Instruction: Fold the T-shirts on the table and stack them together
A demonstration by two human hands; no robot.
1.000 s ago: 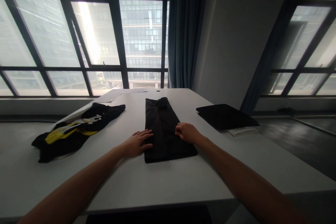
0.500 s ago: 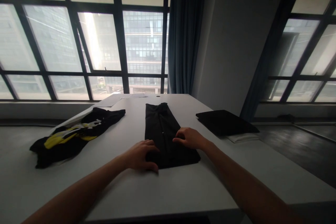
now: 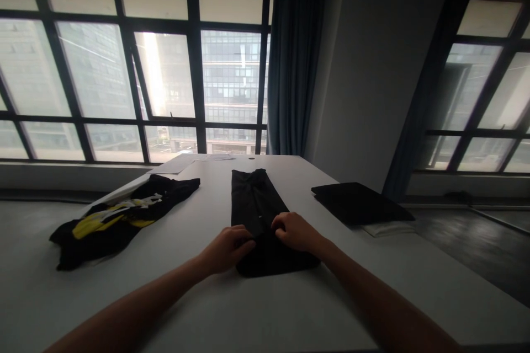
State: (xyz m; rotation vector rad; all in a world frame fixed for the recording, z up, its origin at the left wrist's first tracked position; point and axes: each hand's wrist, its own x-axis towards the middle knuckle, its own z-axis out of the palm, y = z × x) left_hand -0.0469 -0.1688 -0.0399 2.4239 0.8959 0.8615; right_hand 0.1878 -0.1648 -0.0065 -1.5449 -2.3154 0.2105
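Observation:
A black garment (image 3: 256,201) lies on the white table in front of me, folded into a long strip that widens toward me. Something like a collar shows at its far end, and a tiny pale spot sits on its middle. On the strip's left edge, my left hand (image 3: 229,248) is closed, thumb and fingers pinching the dark cloth. My right hand (image 3: 297,230) is closed in a similar pinch on the right side, a little farther from me. The cloth between the fingertips is too dark to make out in detail.
To the left lies a crumpled black garment with yellow and white patches (image 3: 111,218). A folded black cloth (image 3: 360,202) rests on a pale folded cloth (image 3: 389,229) at the right. Papers (image 3: 176,164) lie at the far left of the white table (image 3: 265,314). Windows and a curtain (image 3: 292,77) stand behind.
My left hand has gone from lying loosely spread on the garment's edge to a pinch farther in. The right hand has shifted slightly closer to it. The view has tilted up a little.

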